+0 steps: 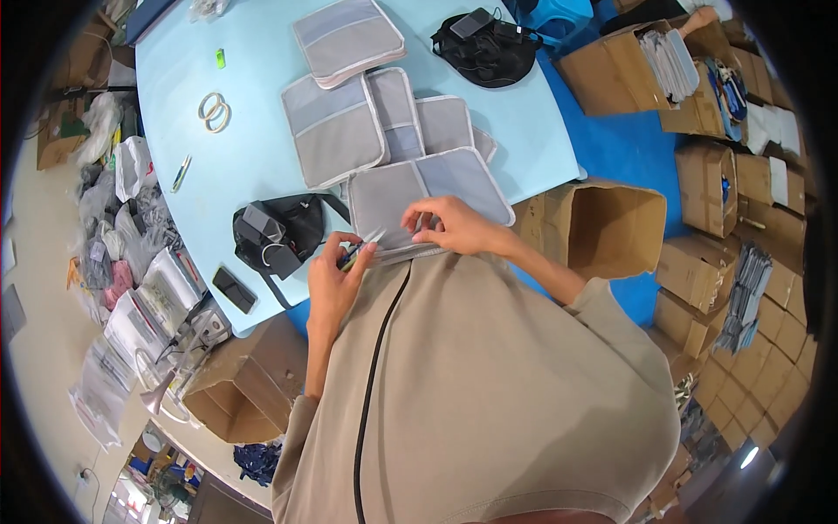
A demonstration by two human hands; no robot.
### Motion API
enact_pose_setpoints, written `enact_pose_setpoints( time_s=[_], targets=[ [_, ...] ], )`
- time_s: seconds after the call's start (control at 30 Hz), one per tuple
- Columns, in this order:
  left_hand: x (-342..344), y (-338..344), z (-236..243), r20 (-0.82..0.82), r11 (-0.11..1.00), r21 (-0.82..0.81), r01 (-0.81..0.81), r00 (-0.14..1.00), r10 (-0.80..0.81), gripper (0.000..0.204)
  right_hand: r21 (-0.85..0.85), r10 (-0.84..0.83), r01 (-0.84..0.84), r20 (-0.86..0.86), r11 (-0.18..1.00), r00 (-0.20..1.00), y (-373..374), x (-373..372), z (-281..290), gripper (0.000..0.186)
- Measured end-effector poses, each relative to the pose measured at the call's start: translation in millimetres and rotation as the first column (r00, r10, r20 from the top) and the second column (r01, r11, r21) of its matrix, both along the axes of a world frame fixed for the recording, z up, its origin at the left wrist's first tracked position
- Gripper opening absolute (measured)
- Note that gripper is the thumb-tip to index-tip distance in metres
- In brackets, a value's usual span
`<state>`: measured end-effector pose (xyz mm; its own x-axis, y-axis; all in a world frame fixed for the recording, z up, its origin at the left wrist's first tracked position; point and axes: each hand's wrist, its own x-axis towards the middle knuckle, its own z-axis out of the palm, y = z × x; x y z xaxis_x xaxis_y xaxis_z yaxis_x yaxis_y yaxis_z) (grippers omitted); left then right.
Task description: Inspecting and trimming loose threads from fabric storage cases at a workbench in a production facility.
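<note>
So, L hand part-hides prob. snips.

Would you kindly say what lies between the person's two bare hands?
In the head view, silver pointed blades and part of a gray fabric pouch lie there.

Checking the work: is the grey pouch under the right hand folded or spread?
Spread: the pouch shows its grey and bluish panels side by side.

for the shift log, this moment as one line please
left hand: holds snips | right hand: over near pouch | beyond: more pouches | table left: phone, rings
</note>
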<state>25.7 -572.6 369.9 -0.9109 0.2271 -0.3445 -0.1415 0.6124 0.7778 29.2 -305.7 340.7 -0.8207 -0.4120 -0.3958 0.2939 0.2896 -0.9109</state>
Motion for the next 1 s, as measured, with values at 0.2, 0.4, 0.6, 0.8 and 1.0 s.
enact_pose_setpoints(
  time_s=[0.2, 0.4, 0.6, 0.8, 1.0],
  targets=[
    [-5.1, 4.5, 17.6, 0.045, 0.985, -0.12, 0.12, 0.992, -0.115, 0.037, -0.016, 0.032, -0.034, -0.092, 0.999, 0.995, -2.9, 1.3, -8.6, 0.018],
    [-0.9, 3.9, 14.3, 0.019, 0.986, -0.11, 0.123, 0.992, -0.122, 0.04, 0.008, -0.006, 0.007, -0.113, 1.0, 0.994, -9.4, 3.1, -6.3, 0.013],
    [-3.0, 15.7, 20.5, 0.104, 0.987, -0.11, 0.114, 0.989, -0.103, 0.041, -0.032, -0.077, 0.075, -0.064, 0.997, 0.995, -13.1, 7.2, -10.6, 0.005],
    [-7.5, 21.9, 20.4, 0.081, 0.981, -0.106, 0.163, 0.985, -0.154, 0.039, -0.124, -0.117, 0.111, -0.048, 0.986, 0.992, -11.9, 10.8, -14.5, 0.013],
    [-14.2, 27.0, 24.9, 0.153, 0.96, -0.166, 0.225, 0.968, -0.201, 0.037, -0.088, -0.102, 0.098, -0.037, 0.991, 0.994, -11.3, 10.8, -8.1, 0.021]
  ],
)
